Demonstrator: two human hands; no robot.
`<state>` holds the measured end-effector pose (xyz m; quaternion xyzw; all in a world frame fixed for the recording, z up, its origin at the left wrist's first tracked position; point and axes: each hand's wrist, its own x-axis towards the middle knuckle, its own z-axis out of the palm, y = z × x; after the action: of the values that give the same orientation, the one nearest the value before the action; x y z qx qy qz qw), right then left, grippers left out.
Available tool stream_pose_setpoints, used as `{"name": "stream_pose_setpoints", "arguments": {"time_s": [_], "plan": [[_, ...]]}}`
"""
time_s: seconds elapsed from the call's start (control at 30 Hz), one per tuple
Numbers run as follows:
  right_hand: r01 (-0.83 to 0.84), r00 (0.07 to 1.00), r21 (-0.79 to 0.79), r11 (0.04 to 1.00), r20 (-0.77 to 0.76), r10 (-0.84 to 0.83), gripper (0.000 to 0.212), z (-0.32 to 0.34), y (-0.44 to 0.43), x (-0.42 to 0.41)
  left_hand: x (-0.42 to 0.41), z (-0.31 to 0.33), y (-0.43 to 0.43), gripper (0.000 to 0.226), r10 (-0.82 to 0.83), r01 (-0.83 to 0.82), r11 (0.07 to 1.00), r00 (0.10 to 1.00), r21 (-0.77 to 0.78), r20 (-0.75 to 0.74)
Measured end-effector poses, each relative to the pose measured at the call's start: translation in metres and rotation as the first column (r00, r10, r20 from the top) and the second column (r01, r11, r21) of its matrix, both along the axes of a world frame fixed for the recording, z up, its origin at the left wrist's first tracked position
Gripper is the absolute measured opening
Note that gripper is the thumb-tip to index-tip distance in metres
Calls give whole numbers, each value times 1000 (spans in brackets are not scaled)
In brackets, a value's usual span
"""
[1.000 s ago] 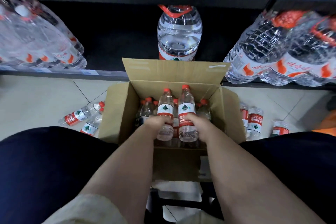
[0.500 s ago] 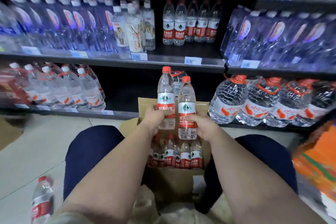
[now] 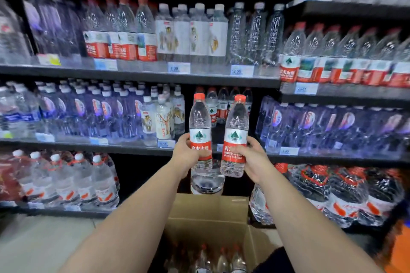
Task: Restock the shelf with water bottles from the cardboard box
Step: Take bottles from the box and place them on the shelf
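— Above the open box (image 3: 208,210), what are the hands holding?
— Each is gripping one bottle: left hand (image 3: 185,157) fingers clamping the left bottle (image 3: 200,131), right hand (image 3: 253,159) clamping the right bottle (image 3: 235,137), both upright before the far middle shelf (image 3: 133,147).
— Surroundings?
— Dark shelving is standing crowded with water; more bottles are sitting inside the near box.

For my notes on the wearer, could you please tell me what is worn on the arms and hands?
Nothing, as far as the view shows: the left hand and right hand are bare, with no gloves, rings or watch visible. Both forearms are uncovered to the bottom of the frame; no sleeve shows.
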<state>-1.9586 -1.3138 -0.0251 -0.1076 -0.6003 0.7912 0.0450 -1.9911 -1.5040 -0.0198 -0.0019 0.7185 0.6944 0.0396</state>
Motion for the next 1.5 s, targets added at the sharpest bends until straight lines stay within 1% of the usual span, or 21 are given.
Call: {"name": "stream_pose_setpoints", "arguments": {"time_s": [0.13, 0.23, 0.3, 0.37, 0.47, 0.57, 0.63, 0.7, 0.8, 0.87, 0.93, 1.03, 1.13, 1.27, 1.33, 1.4, 1.5], "plan": [[36, 999, 17, 999, 25, -37, 67, 7, 10, -41, -40, 5, 12, 69, 1, -1, 998, 1000, -59, -4], [34, 998, 62, 997, 53, -38, 55, 4, 22, -76, -80, 6, 20, 68, -26, 17, 988, 998, -153, -55], [37, 996, 66, 997, 72, -42, 54, -2, 32, -104, -106, 8, 27, 64, -37, 26, 980, 998, -198, -53], [40, 996, 54, 998, 79, -44, 56, -9, 42, -133, -135, 8, 38, 62, -38, 30, 980, 999, -197, -39], [32, 998, 42, 999, 59, -34, 56, -16, 57, -181, -180, 7, 60, 63, -20, 14, 989, 999, -149, -33], [48, 999, 98, 994, 18, -50, 59, -25, 73, -226, -222, -3, 82, 66, 9, -13, 993, 999, -116, -35], [71, 997, 129, 989, -4, -71, 57, -34, 81, -249, -240, -17, 94, 64, 16, -24, 990, 998, -136, -60], [75, 997, 151, 986, -10, -74, 54, -47, 86, -263, -252, -35, 104, 68, 25, -39, 987, 996, -158, -88], [64, 998, 221, 973, -11, -63, 53, -66, 92, -278, -263, -56, 112, 76, 22, -45, 981, 992, -190, -123], [52, 999, 241, 969, -10, -51, 57, -75, 95, -283, -268, -64, 114, 78, 11, -34, 981, 993, -189, -120], [41, 999, 215, 976, -24, -37, 63, -81, 98, -286, -272, -69, 114, 79, -1, -18, 985, 994, -170, -112], [-1, 999, 181, 984, -52, 11, 65, -87, 104, -289, -278, -78, 113, 82, -23, 9, 992, 995, -128, -102], [-31, 997, 173, 984, -70, 44, 68, -93, 109, -286, -278, -83, 112, 87, -53, 36, 989, 992, -142, -116], [-76, 993, 172, 982, -80, 91, 72, -95, 116, -278, -276, -86, 110, 78, -120, 92, 976, 984, -196, -135], [-91, 992, 208, 974, -69, 107, 75, -92, 119, -272, -276, -88, 109, 80, -138, 104, 970, 979, -218, -148], [-105, 991, 230, 967, -58, 121, 76, -88, 123, -266, -276, -91, 105, 80, -150, 117, 967, 980, -228, -134], [-110, 989, 245, 963, -65, 130, 76, -85, 127, -260, -278, -94, 99, 74, -143, 113, 963, 984, -244, -110]]}}
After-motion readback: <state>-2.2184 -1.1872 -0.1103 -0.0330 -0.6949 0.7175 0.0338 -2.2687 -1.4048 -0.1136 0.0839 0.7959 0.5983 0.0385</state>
